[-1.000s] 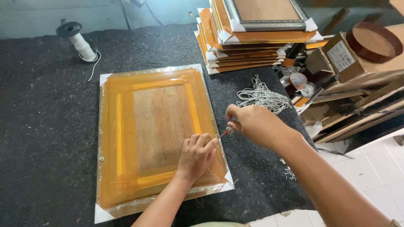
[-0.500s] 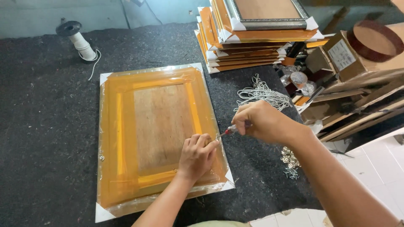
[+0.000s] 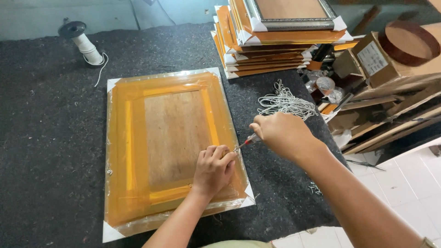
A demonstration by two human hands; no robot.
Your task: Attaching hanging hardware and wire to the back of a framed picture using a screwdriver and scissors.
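Note:
A picture frame (image 3: 138, 138) lies face down on the dark felt table, wrapped in clear film with orange tape around a brown backing board. My left hand (image 3: 212, 170) rests curled on its right edge, fingertips pinching something small that I cannot make out. My right hand (image 3: 281, 133) is just right of the frame and grips a small red-handled screwdriver (image 3: 245, 142). Its tip points at the frame's right edge, next to my left fingers.
A stack of wrapped frames (image 3: 275, 41) stands at the back right. A bundle of white cord (image 3: 285, 102) lies beside my right hand. A spool of cord (image 3: 85, 43) stands at the back left. Cardboard boxes and wood strips (image 3: 390, 87) crowd the right, past the table edge.
My right hand drew right and slightly up away from the frame, then came back toward it. My left hand stayed on the frame's right edge.

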